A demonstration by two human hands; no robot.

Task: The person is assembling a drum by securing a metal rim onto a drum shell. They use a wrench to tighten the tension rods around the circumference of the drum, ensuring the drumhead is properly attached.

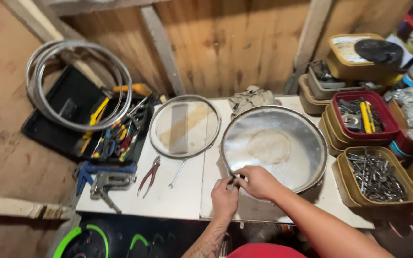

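Both my hands meet at the near rim of the big shiny metal pan [276,143] on the white table [168,196]; left hand [224,197] pinches the edge, fingers clenched on it; right hand [259,181] curls over the same spot, gripping; red-handled pliers [149,176] and a wrench [178,173] lie to my left, below the round wire-rimmed lid [185,126].

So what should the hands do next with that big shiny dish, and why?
Probably keep pinching and work a little further along the rim. Both the left hand and the right hand meet at the near edge of the big metal dish, gripping something small there that I cannot make out. The pliers lie unused on the table.
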